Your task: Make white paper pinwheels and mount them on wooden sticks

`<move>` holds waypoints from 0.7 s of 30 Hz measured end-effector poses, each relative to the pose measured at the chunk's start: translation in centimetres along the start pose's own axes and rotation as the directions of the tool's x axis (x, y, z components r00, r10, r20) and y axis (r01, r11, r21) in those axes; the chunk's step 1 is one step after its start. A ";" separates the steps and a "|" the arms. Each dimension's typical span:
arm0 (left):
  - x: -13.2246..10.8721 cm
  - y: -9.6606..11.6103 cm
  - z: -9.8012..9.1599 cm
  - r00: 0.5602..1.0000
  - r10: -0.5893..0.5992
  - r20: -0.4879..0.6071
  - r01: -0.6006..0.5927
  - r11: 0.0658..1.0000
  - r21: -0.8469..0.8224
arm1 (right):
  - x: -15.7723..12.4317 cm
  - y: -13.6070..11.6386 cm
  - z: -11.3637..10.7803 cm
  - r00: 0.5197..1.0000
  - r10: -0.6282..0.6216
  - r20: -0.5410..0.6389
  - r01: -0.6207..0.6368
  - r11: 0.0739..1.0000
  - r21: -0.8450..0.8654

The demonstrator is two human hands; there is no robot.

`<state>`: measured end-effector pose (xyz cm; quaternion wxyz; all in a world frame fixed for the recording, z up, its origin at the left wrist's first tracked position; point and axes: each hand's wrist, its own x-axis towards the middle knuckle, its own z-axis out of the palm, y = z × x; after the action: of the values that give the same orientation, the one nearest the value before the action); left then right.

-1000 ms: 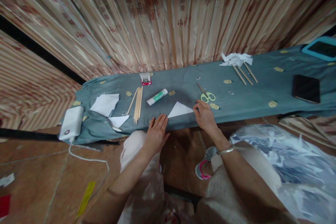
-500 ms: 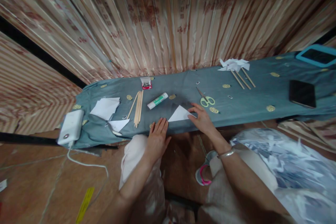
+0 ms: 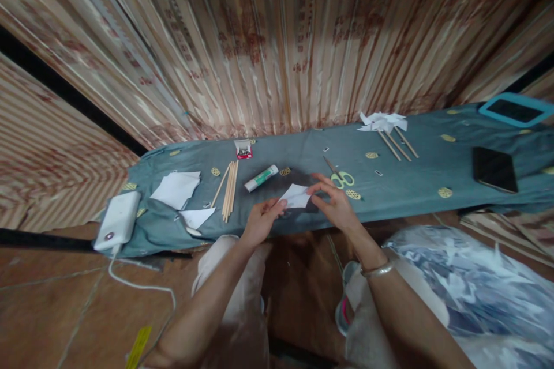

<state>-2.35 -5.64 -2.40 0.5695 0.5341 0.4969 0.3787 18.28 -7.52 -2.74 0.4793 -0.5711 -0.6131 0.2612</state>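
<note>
Your left hand (image 3: 261, 220) pinches the left end of a small white paper (image 3: 295, 197) and your right hand (image 3: 335, 204) grips its right end, probably to steady it between the 2, over the table's (image 3: 411, 184) near edge. Glue stick (image 3: 261, 178) and scissors (image 3: 341, 177) lie just beyond, seemingly for easy reach; pinwheels (image 3: 383, 121) on 3 sticks (image 3: 395, 145) sit farther off, apparently out of the way.

One head-worn camera is looking forward and down from above the person's trousers (image 3: 247, 295) at six o'clock. It is facing a striped curtain (image 3: 277, 40) at twelve and viewing the cloth-covered table (image 3: 407, 193) from close by, the left hand (image 3: 261, 220) and right hand (image 3: 336, 207) showing near the middle. Its wide view is stretching from a power bank (image 3: 118, 220) near nine to a tablet (image 3: 515, 108) near three.
</note>
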 end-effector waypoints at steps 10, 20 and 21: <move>1.4 -0.1 -0.1 0.997 -0.060 0.044 0.060 0.998 -0.007 | 0.3 0.7 -1.4 1.000 -0.027 -0.002 0.027 0.999 -0.039; 1.5 1.2 0.0 0.996 -0.013 -0.092 0.004 0.996 -0.093 | 1.9 5.3 -4.4 0.977 0.008 -0.213 -0.157 0.703 -0.693; 1.6 1.2 0.0 0.994 -0.020 -0.106 0.010 0.995 -0.100 | 2.0 5.5 -4.3 0.980 0.007 -0.198 -0.150 0.678 -0.720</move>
<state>-1.89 -3.96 -1.47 0.5707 0.4802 0.5114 0.4268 24.77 -5.39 -5.24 0.2526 -0.7615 -0.5957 -0.0372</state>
